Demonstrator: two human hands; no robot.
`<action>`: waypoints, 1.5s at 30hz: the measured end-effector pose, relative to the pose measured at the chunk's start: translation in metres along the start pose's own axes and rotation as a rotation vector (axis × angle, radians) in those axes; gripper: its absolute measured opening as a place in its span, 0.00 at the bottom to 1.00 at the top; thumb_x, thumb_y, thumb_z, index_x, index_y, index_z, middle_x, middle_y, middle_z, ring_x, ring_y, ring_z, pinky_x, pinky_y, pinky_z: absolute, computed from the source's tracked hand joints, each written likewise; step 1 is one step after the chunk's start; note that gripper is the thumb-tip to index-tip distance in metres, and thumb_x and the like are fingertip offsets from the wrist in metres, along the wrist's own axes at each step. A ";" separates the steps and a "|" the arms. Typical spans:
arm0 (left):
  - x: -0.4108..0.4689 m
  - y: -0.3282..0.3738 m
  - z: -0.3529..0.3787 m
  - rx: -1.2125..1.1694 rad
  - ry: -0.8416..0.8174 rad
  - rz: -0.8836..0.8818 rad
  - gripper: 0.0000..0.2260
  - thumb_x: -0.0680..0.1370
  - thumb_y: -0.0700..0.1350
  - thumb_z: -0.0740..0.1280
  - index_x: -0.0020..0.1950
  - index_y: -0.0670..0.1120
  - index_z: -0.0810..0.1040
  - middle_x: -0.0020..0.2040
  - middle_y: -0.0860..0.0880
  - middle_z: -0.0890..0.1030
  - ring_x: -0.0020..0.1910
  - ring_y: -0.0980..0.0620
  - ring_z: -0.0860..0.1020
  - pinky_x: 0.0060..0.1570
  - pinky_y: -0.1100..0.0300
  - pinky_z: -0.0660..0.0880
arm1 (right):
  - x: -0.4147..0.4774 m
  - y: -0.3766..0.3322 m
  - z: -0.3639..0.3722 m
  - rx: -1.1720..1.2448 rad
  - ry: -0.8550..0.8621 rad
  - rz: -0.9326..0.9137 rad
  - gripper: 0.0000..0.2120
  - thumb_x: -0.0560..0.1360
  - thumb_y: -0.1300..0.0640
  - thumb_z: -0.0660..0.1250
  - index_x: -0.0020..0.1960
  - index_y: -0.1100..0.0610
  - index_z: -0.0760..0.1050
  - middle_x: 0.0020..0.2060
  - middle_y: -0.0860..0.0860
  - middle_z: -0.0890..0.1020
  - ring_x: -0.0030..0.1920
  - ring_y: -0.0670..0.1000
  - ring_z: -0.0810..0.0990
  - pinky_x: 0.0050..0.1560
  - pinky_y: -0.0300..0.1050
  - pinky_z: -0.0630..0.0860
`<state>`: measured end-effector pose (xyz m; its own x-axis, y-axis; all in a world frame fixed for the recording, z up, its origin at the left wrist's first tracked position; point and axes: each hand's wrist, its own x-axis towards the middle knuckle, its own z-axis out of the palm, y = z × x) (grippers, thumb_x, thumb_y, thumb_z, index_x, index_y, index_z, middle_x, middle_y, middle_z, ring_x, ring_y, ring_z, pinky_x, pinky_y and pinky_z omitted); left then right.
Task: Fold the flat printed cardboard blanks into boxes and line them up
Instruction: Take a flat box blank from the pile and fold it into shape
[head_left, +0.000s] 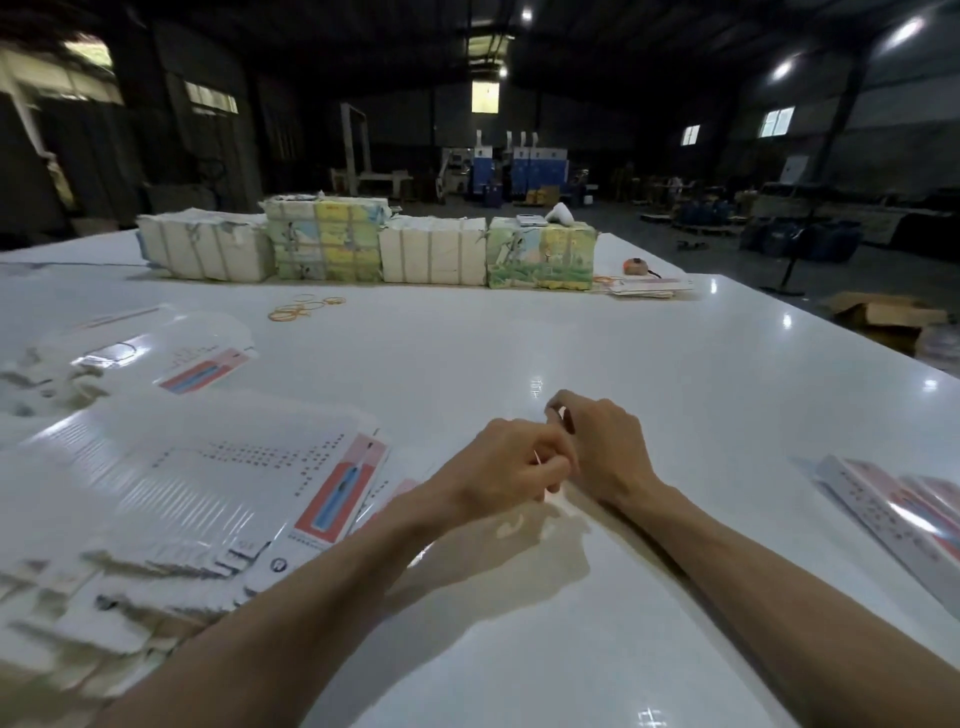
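My left hand (511, 467) and my right hand (608, 447) meet over the middle of the white table (519, 338). Both have curled fingers and pinch a small white cardboard blank (538, 458). Only a thin edge of it shows between the fingers; the hands hide the rest. A large fanned stack of flat printed blanks (208, 493), white with a pink and blue panel, lies at my left forearm. Folded long boxes (893, 514) lie side by side at the right edge of the table.
Several tied bundles of printed sheets (431, 249) stand in a row at the back of the table. Loose rubber bands (301, 309) lie in front of them. More blanks (156, 348) lie at the far left. A small stack (649, 286) and an orange tape measure (635, 266) sit back right.
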<state>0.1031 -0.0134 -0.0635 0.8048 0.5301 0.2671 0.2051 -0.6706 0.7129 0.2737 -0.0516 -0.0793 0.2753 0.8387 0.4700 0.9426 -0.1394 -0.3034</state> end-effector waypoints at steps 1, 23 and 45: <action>0.003 0.002 -0.009 0.105 0.036 -0.032 0.08 0.80 0.47 0.65 0.48 0.54 0.84 0.41 0.54 0.85 0.39 0.53 0.84 0.45 0.56 0.82 | 0.001 0.002 0.000 0.033 0.020 0.019 0.08 0.81 0.50 0.61 0.50 0.50 0.79 0.33 0.46 0.82 0.37 0.53 0.79 0.38 0.47 0.72; -0.043 -0.007 -0.141 0.817 -0.112 -0.855 0.24 0.75 0.56 0.78 0.63 0.46 0.76 0.50 0.48 0.84 0.45 0.49 0.85 0.51 0.53 0.83 | 0.005 0.013 -0.001 0.268 0.053 0.097 0.08 0.81 0.52 0.63 0.46 0.49 0.80 0.32 0.45 0.83 0.37 0.49 0.82 0.39 0.46 0.75; 0.006 -0.024 0.002 -1.014 0.001 -0.367 0.22 0.80 0.54 0.71 0.69 0.43 0.75 0.59 0.39 0.86 0.48 0.40 0.87 0.46 0.52 0.83 | 0.012 0.009 -0.010 0.342 0.243 -0.200 0.16 0.85 0.53 0.65 0.72 0.51 0.75 0.63 0.47 0.75 0.64 0.47 0.73 0.57 0.50 0.83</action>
<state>0.1043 0.0049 -0.0803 0.7876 0.6119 -0.0726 -0.1233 0.2719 0.9544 0.2876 -0.0480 -0.0677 0.1690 0.6781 0.7152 0.8764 0.2286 -0.4239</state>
